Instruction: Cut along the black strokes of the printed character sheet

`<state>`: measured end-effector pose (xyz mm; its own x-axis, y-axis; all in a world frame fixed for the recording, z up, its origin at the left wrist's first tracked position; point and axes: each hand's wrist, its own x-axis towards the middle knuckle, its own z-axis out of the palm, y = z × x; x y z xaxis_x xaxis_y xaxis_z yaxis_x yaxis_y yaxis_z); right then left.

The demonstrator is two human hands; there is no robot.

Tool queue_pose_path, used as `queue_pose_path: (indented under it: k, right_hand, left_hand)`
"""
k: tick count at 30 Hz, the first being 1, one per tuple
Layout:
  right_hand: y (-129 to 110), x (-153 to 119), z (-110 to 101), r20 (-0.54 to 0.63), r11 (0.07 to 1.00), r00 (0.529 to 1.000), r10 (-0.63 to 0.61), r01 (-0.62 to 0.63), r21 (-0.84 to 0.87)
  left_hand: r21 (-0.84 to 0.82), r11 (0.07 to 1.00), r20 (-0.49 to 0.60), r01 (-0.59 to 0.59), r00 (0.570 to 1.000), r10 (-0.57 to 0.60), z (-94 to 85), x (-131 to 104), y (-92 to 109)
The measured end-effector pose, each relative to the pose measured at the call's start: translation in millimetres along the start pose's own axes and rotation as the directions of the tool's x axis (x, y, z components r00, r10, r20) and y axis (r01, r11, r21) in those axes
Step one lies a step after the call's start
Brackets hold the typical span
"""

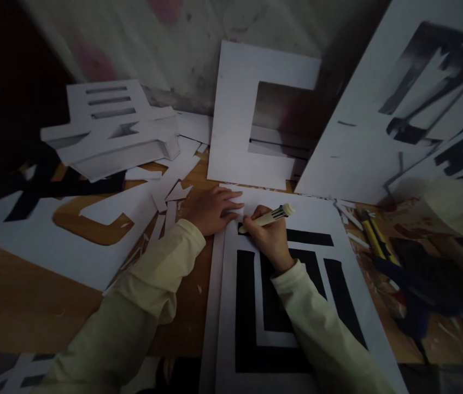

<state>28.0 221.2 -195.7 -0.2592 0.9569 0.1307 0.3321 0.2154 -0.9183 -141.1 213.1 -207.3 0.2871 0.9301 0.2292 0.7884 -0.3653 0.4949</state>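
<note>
A thick, cream-coloured, cylindrical multicolour pen (271, 216) slants through the grip, its slider end up and rightward, its tip down-left of the fingers, at a black bar on a flat white rectangular sheet (277, 339) spread under the grip.

Person's right hand (271, 238) grips a pen (270, 217), tip at a black bar (311, 237) on a white sheet (300, 208); left hand (211, 211) rests spread at its upper left edge. Behind stands a white C-shape (233, 109). Scraps (180, 191) lie left on the table (51, 314), a yellow cutter (373, 232) right.
</note>
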Motion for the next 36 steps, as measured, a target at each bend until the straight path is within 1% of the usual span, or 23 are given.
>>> queue_pose_path:
  k: [6, 10, 16, 22, 28, 33, 36]
  right_hand:
    - [1.4, -1.2, -1.8, 0.025, 1.000, 0.999, -0.020, 0.019, 0.007]
    - [1.9, -1.5, -1.6, 0.028, 1.000, 0.999, -0.019, 0.019, 0.000]
    - [0.2, -1.9, -1.5, 0.038, 1.000, 0.999, -0.009, 0.010, -0.009]
    - [-0.2, -1.3, -1.0, 0.009, 0.999, 1.000, -0.018, 0.018, -0.028]
    - [-0.2, -0.2, 0.0, -0.026, 0.999, 0.999, -0.020, 0.019, -0.038]
    - [2.6, 0.3, 0.2, -0.044, 0.997, 0.997, -0.060, 0.058, -0.050]
    - [3.3, 0.6, 1.0, -0.062, 0.997, 0.996, -0.056, 0.053, -0.057]
  left_hand:
    - [0.007, 1.000, 0.003, -0.001, 1.000, 0.001, 1.2, 0.3, -1.4]
    - [0.009, 1.000, -0.015, -0.009, 1.000, 0.009, 1.6, 0.3, -1.7]
    - [-0.002, 1.000, 0.004, -0.002, 1.000, 0.002, 0.3, 0.5, -0.5]
    - [-0.006, 1.000, -0.035, -0.026, 0.999, 0.026, 4.2, 0.2, -3.6]
    - [0.008, 1.000, -0.036, -0.009, 0.999, 0.009, 3.3, 0.2, -1.8]
    - [0.007, 1.000, -0.050, -0.024, 0.998, 0.025, 4.9, 0.1, -3.3]
    - [0.010, 1.000, -0.061, -0.029, 0.998, 0.030, 5.7, -0.4, -4.0]
